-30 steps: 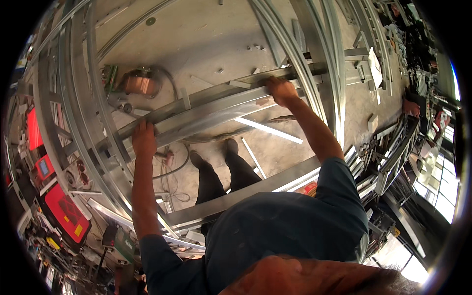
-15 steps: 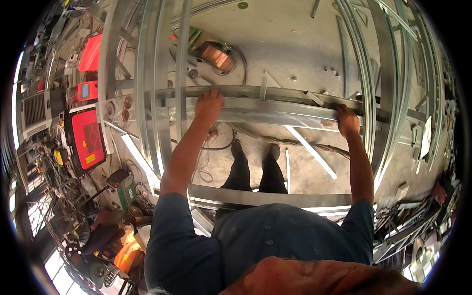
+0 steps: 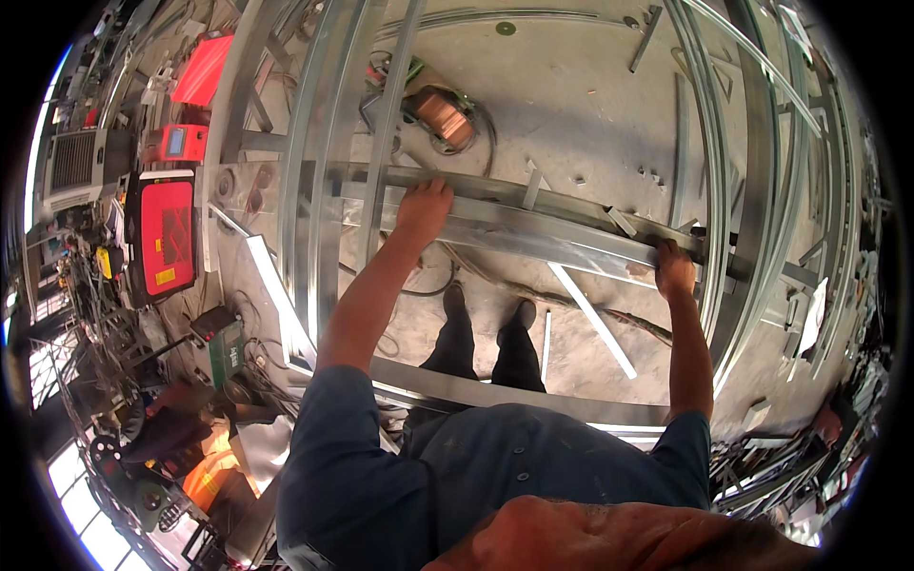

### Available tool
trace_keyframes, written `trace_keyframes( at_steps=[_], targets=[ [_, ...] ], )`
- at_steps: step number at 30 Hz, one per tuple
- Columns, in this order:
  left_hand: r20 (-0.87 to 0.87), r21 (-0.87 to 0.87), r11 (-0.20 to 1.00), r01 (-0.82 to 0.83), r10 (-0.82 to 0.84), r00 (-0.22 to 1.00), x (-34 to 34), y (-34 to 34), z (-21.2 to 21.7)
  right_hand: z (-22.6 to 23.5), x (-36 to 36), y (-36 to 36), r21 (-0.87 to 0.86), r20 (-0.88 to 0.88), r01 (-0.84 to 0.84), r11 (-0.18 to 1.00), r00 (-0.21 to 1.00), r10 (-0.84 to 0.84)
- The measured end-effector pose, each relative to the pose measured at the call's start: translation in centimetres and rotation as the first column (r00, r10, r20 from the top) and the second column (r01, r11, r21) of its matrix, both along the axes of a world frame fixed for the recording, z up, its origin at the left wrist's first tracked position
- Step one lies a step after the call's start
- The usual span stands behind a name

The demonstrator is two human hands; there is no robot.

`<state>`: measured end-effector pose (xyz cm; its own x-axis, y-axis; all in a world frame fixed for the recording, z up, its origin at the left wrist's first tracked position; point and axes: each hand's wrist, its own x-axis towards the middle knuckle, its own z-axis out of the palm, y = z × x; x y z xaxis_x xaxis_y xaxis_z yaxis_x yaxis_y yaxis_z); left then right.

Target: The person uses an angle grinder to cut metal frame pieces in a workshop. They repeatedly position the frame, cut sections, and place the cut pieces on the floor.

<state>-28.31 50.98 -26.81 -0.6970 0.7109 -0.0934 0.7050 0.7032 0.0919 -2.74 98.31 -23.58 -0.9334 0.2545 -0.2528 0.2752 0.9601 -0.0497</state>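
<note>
Both my hands rest on a long silver metal bar [image 3: 547, 236] that runs across the frame in front of me. My left hand [image 3: 426, 206] is curled over its far edge, left of the middle, next to an upright-running metal rail [image 3: 386, 143]. Near the bar's right end my right hand [image 3: 675, 267] grips it the same way, its fingertips partly hidden. A second metal member [image 3: 495, 187] lies just beyond the bar, close along it. A small metal offcut [image 3: 621, 222] sits on it near my right hand.
Long metal rails [image 3: 752, 162] flank me on both sides, and a wide rail [image 3: 514, 389] crosses close to my body. A green-and-copper coloured machine [image 3: 443, 119] with a cable stands on the floor beyond. Red equipment [image 3: 169, 238] stands at left. Loose strips [image 3: 592, 322] lie around my feet.
The whole view has turned slightly, so the bar now slopes down more toward the right. Both hands keep their places on it.
</note>
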Motion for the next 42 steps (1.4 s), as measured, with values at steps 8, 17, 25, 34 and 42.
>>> trace_keyframes(
  at_steps=[8,17,25,34,42],
  targets=[
    [-0.012,-0.077,0.997,-0.021,0.02,1.0,0.4,0.2,1.0,-0.8,0.4,0.1,-0.024,-0.023,0.009,1.0,1.0,-0.01],
    [0.019,-0.104,0.995,0.01,-0.008,1.0,0.3,0.0,0.9,-2.2,0.6,0.9,-0.015,-0.013,0.003,1.0,1.0,-0.004],
    [0.1,-0.105,0.994,-0.012,0.022,0.995,0.0,-0.5,0.7,-2.5,0.6,0.9,0.011,-0.006,-0.048,0.999,0.999,0.048],
    [0.221,-0.198,0.979,-0.045,0.089,0.971,-1.1,0.4,1.9,-1.8,0.5,0.0,-0.024,0.051,0.043,0.999,0.998,-0.042],
    [0.145,-0.156,0.984,0.086,-0.063,0.987,-0.9,0.1,-0.8,-1.4,0.6,0.6,-0.02,0.086,0.09,0.996,0.992,-0.088]
  ],
)
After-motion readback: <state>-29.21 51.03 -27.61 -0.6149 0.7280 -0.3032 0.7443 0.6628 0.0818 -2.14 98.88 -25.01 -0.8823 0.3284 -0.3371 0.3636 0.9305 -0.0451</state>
